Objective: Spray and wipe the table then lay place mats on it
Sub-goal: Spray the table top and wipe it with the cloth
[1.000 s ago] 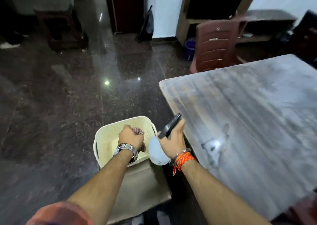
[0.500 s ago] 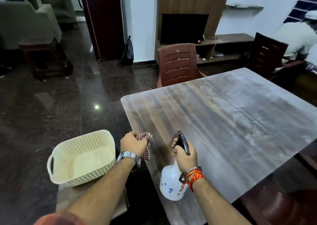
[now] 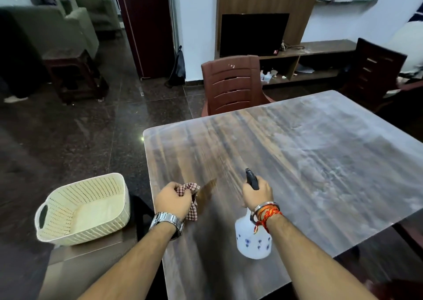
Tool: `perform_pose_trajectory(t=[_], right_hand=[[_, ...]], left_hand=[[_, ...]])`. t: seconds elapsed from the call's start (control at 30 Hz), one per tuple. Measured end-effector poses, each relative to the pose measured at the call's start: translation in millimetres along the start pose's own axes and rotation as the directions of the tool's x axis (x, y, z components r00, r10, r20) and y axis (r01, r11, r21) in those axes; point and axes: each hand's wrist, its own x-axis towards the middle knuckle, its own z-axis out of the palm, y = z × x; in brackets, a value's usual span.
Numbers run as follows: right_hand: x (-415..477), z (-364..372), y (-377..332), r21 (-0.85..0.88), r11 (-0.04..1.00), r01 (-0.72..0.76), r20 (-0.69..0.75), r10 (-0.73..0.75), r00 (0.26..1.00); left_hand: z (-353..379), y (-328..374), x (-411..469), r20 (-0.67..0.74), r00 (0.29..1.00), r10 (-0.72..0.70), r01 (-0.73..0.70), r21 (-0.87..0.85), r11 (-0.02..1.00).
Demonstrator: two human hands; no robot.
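Note:
A wooden table [image 3: 309, 162] under a clear plastic cover fills the right half of the view. My left hand [image 3: 174, 200] is closed on a red-and-white checked cloth [image 3: 191, 199], held just above the table's near left part. My right hand [image 3: 257, 193] grips the black trigger head of a white spray bottle [image 3: 253, 240] with blue flowers, held over the table with its nozzle pointing away from me. No place mats are in view.
A cream perforated basket [image 3: 84, 208] sits on a low stool at my left, beside the table. A maroon plastic chair [image 3: 231, 84] stands at the table's far edge and a dark wooden chair [image 3: 375, 70] at the far right. A person in white sits at far right.
My left hand lifted the cloth out of the basket and carried it right over the table. My right hand brought the bottle forward above the tabletop. My view rose toward the room.

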Motion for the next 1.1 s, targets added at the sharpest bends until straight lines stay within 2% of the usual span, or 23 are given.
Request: perform_pose_trajectory(t=[0.1,0.17,0.27,0.5,0.63,0.73,0.83,0.9,1.03,1.1], right_hand=[[13,2,-6,-0.079,0.997,0.019,-0.004,-0.019,1.000],[26,2,-7,-0.060,0.998,0.013,-0.001,-0.013,1.000],[43,4,-6,0.001,1.000,-0.024,0.085,0.024,0.996],[68,18,-19,-0.148,0.988,0.048,0.138,-0.028,0.990],[84,27,-27,-0.133,0.990,0.049,0.235,-0.017,0.972],[90,38,-30,-0.139,0.980,0.141,0.380,-0.079,0.922],[88,46,-33,-0.161,0.968,0.192,0.421,-0.108,0.900],[86,49,-33,-0.240,0.938,0.252,0.444,-0.125,0.887],[90,47,-28,-0.285,0.929,0.235,0.478,-0.075,0.875],[95,42,-23,-0.282,0.925,0.254,0.521,-0.075,0.850]], left_hand=[[10,6,10,-0.009,1.000,0.005,-0.005,0.010,1.000],[17,10,16,-0.012,1.000,0.015,-0.015,-0.003,1.000],[27,14,24,-0.005,1.000,0.006,-0.006,0.021,1.000],[38,22,41,-0.028,0.999,-0.015,0.016,0.012,1.000],[39,24,50,-0.080,0.996,-0.042,0.041,-0.019,0.999],[39,25,49,-0.129,0.990,-0.062,0.058,-0.031,0.998],[41,23,48,-0.175,0.983,-0.061,0.056,-0.035,0.998],[44,21,52,-0.206,0.977,-0.059,0.056,-0.019,0.998],[50,23,56,-0.204,0.979,0.022,-0.012,0.052,0.999],[51,28,53,-0.247,0.965,0.089,-0.078,0.057,0.995]])
